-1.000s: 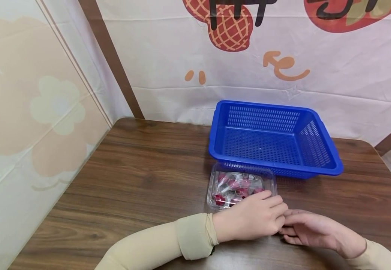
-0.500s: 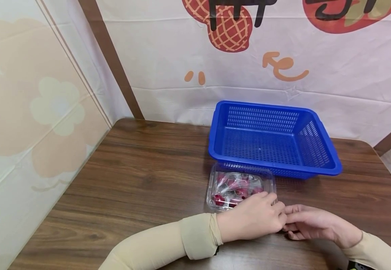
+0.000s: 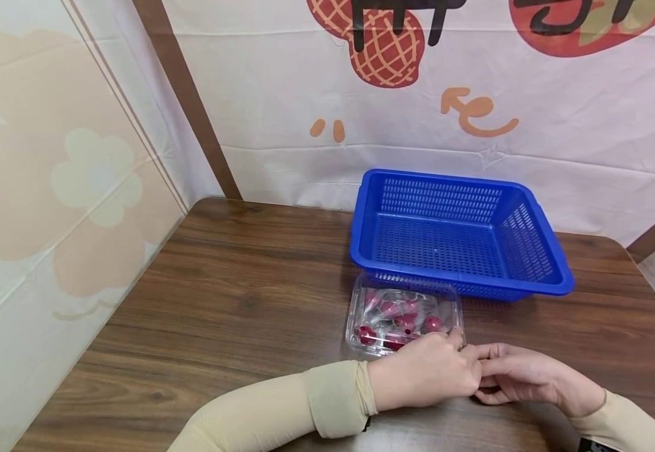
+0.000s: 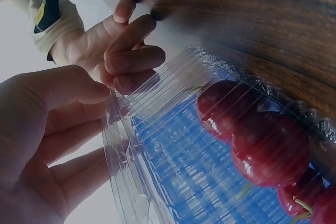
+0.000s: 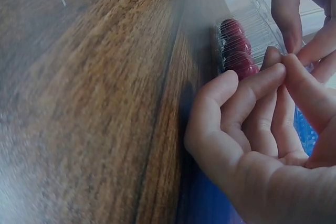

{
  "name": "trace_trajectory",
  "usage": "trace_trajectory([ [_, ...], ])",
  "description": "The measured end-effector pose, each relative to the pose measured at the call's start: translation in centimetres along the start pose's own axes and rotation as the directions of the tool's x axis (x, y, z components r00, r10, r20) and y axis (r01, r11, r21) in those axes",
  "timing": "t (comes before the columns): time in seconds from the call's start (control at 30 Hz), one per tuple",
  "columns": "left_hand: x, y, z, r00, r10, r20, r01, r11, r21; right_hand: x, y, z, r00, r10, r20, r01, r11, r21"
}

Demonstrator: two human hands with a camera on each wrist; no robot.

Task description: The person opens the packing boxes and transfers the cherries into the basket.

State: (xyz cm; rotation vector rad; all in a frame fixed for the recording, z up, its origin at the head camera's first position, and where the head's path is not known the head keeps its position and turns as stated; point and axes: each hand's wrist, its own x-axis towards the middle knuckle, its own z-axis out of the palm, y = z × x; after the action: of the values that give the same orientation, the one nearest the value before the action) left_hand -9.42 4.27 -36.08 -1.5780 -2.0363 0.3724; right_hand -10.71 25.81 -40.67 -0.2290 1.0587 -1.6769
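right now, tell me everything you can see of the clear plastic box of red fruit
The clear rectangular plastic box lies on the brown woodgrain table, just in front of the blue perforated plastic basket. It has ribbed transparent walls, a glossy clear top and round red fruit inside. At its near right corner, the left grip holds the edge and the right grip seems to pinch there. Its seal is unclear.

The surface (image 3: 220, 301) leaves passing room at left; the blue basket (image 3: 463, 275) bars the far side of the clear box (image 3: 448, 306), the left hand (image 3: 429, 370) and right hand (image 3: 536, 380) its near right corner.
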Motion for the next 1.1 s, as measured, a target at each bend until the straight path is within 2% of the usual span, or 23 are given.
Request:
trace_trajectory([
  [0.27, 0.0, 0.21, 0.09, 1.0, 0.004, -0.008, -0.003, 1.0, 0.024, -0.02, 0.01, 0.03, 1.0, -0.005, -0.005, 0.005, 1.0, 0.012],
  [0.63, 0.03, 0.34, 0.01, 1.0, -0.016, 0.021, 0.017, 1.0, -0.022, -0.14, 0.06, 0.03, 1.0, -0.006, -0.009, 0.006, 1.0, 0.014],
  [1.1, -0.1, 0.54, 0.55, 0.996, -0.081, -0.048, 0.08, 0.996, -0.027, -0.14, 0.31, -0.06, 1.0, -0.02, -0.019, 0.02, 1.0, 0.0],
])
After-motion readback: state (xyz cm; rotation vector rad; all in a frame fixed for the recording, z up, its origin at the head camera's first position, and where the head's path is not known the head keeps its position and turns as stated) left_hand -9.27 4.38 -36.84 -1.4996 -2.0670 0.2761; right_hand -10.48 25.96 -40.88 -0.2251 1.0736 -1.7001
